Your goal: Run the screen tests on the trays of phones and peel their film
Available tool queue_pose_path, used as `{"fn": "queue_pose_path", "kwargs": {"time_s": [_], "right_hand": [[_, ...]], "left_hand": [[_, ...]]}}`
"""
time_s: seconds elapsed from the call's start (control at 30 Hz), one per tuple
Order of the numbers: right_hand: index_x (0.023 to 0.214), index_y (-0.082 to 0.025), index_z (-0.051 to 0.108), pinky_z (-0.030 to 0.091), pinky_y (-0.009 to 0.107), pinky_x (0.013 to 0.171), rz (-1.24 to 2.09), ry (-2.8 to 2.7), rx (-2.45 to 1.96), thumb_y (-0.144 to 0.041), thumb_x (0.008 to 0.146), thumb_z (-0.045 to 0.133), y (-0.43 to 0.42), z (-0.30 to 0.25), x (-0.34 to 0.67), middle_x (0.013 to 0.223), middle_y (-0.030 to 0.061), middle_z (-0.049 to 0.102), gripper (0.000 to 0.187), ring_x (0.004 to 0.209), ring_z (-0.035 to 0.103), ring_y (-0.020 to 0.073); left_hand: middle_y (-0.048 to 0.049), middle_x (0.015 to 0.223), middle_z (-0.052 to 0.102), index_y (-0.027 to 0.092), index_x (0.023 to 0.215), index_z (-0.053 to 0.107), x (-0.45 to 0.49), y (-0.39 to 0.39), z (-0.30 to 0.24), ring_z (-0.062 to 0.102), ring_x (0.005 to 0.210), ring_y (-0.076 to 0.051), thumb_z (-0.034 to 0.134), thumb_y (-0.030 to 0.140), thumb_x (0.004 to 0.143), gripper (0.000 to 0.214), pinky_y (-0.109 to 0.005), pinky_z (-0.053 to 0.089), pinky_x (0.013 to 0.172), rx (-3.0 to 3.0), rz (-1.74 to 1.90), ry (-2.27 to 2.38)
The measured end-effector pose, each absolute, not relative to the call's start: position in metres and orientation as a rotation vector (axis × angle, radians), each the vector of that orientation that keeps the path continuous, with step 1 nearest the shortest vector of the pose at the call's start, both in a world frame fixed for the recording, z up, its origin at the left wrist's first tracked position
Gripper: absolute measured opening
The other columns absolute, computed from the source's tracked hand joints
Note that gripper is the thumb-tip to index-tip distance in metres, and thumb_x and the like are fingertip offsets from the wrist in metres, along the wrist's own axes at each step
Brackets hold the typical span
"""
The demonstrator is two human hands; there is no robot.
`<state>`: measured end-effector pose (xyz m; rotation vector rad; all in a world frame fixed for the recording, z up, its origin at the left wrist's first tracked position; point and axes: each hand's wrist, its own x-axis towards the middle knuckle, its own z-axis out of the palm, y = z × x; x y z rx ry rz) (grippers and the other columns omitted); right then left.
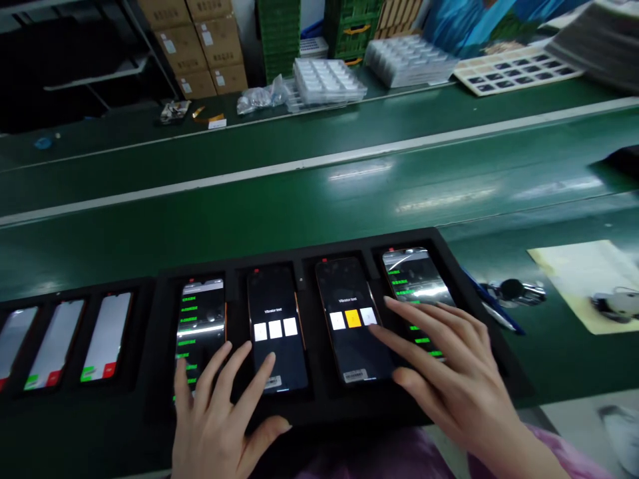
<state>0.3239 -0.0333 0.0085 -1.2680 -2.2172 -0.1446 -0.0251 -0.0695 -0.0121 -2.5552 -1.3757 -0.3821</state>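
Note:
Several smartphones lie face up in slots of a black tray. My left hand is open, fingers spread over the leftmost phone, which lists green text, and the lower part of a second phone. That second phone reads "Vibrator test" above three white boxes. My right hand is open, its index fingertip at the right-hand box of a third phone, also reading "Vibrator test", with the middle box yellow. Its other fingers partly cover a fourth phone with green text.
Another black tray at left holds phones with white screens and red and green corners. Right of my tray lie a blue pen and a yellowish sheet. Clear plastic trays and cardboard boxes stand behind the green bench.

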Motion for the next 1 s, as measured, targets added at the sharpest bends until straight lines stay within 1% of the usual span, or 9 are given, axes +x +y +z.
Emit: {"fn": "queue_pose_path", "kwargs": {"time_s": [0.13,0.27,0.33,0.47,0.6,0.7,0.83,0.9,1.0], "right_hand": [[0.133,-0.032,0.073,0.052,0.052,0.104,-0.131,-1.961,-1.432,-0.014,0.102,0.049,-0.045,0.012,0.356,0.142,0.0053,0.066,0.043,0.123,0.064,0.0301],[0.116,-0.028,0.079,0.055,0.051,0.101,-0.087,-1.921,-1.500,-0.015,0.102,0.048,-0.055,0.006,0.378,0.138,0.0057,0.068,0.037,0.120,0.066,0.0301],[0.116,-0.028,0.081,0.056,0.049,0.099,-0.065,-1.924,-1.500,-0.017,0.102,0.049,-0.060,0.001,0.382,0.137,0.0060,0.069,0.036,0.119,0.066,0.0296],[0.124,-0.031,0.081,0.056,0.048,0.098,-0.073,-1.924,-1.514,-0.020,0.103,0.048,-0.065,-0.004,0.387,0.138,0.0059,0.068,0.040,0.120,0.065,0.0289],[0.118,-0.028,0.081,0.052,0.053,0.100,-0.148,-2.108,-1.508,-0.026,0.107,0.049,-0.068,-0.002,0.392,0.142,0.0073,0.067,0.034,0.124,0.063,0.0324],[0.123,-0.031,0.078,0.051,0.056,0.102,-0.162,-2.066,-1.471,-0.023,0.106,0.049,-0.071,0.000,0.389,0.142,0.0064,0.067,0.035,0.123,0.063,0.0335],[0.124,-0.033,0.078,0.054,0.052,0.101,-0.088,-2.033,-1.389,-0.021,0.104,0.049,-0.065,0.000,0.366,0.141,0.0055,0.067,0.037,0.122,0.064,0.0319],[0.118,-0.027,0.080,0.054,0.051,0.101,-0.050,-2.113,-1.280,-0.029,0.108,0.047,-0.057,0.000,0.349,0.141,0.0092,0.066,0.034,0.121,0.064,0.0310],[0.117,-0.023,0.080,0.052,0.051,0.104,-0.012,-2.221,-1.186,-0.045,0.113,0.040,-0.046,0.001,0.328,0.142,0.0136,0.066,0.046,0.123,0.063,0.0310]], "left_hand": [[-0.0124,0.146,0.062,0.031,0.155,0.058,-0.027,-0.070,-0.016,0.052,0.137,-0.036,0.059,0.058,0.101,0.060,-0.066,0.004,0.134,-2.555,-0.426,-1.363],[-0.0124,0.145,0.063,0.037,0.163,0.045,-0.023,-0.072,-0.015,0.055,0.133,-0.037,0.057,0.052,0.103,0.063,-0.071,0.010,0.132,-2.548,-0.464,-1.447],[-0.0129,0.144,0.064,0.039,0.165,0.042,-0.022,-0.072,-0.016,0.056,0.131,-0.038,0.057,0.050,0.103,0.065,-0.073,0.013,0.130,-2.544,-0.467,-1.492],[-0.0124,0.140,0.066,0.038,0.161,0.048,-0.024,-0.070,-0.021,0.059,0.126,-0.037,0.058,0.054,0.101,0.064,-0.070,0.014,0.132,-2.510,-0.543,-1.421],[-0.0120,0.139,0.066,0.037,0.160,0.051,-0.027,-0.070,-0.022,0.059,0.128,-0.036,0.060,0.054,0.100,0.063,-0.068,0.013,0.133,-2.512,-0.526,-1.421],[-0.0131,0.142,0.064,0.035,0.156,0.056,-0.026,-0.071,-0.017,0.057,0.131,-0.037,0.060,0.050,0.101,0.058,-0.069,0.012,0.132,-2.540,-0.509,-1.436],[-0.0128,0.144,0.064,0.032,0.148,0.065,-0.024,-0.072,-0.013,0.055,0.135,-0.035,0.061,0.051,0.102,0.050,-0.068,0.010,0.133,-2.572,-0.472,-1.465],[-0.0121,0.145,0.063,0.032,0.147,0.066,-0.025,-0.072,-0.011,0.054,0.137,-0.035,0.061,0.053,0.102,0.049,-0.067,0.009,0.134,-2.568,-0.450,-1.472],[-0.0126,0.144,0.063,0.029,0.144,0.068,-0.024,-0.071,-0.006,0.052,0.139,-0.034,0.060,0.054,0.103,0.048,-0.066,0.006,0.135,-2.569,-0.414,-1.454]]}}
